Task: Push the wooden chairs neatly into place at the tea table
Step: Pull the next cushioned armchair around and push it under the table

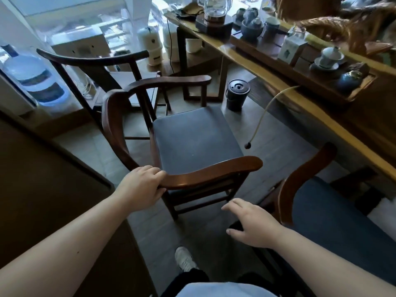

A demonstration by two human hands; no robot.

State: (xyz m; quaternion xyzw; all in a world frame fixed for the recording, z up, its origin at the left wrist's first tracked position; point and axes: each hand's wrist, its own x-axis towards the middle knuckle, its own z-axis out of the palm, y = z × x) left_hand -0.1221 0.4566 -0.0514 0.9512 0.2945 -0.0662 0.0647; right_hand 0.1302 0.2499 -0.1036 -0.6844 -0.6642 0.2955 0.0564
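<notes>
— Gripping the near armrest of the middle wooden chair [192, 136], is the left hand [141, 187] ready to push?
— I'd say so; the right hand [252, 226] hangs open, touching nothing.
— Where's the chair?
— Apart from the tabletop [300, 99], skewed.
— Next?
— Probably turn it square, then slide it under.

A tea room, in a home or a tea house. A long wooden tea table [300, 99] carries a tea tray [267, 48] with a gaiwan [330, 55], cups and a glass kettle [215, 7] near its far end. Dark horseshoe-back chairs [192, 133] with padded seats stand along its near edge on a tiled floor. Water jugs [32, 78] sit by the window.
</notes>
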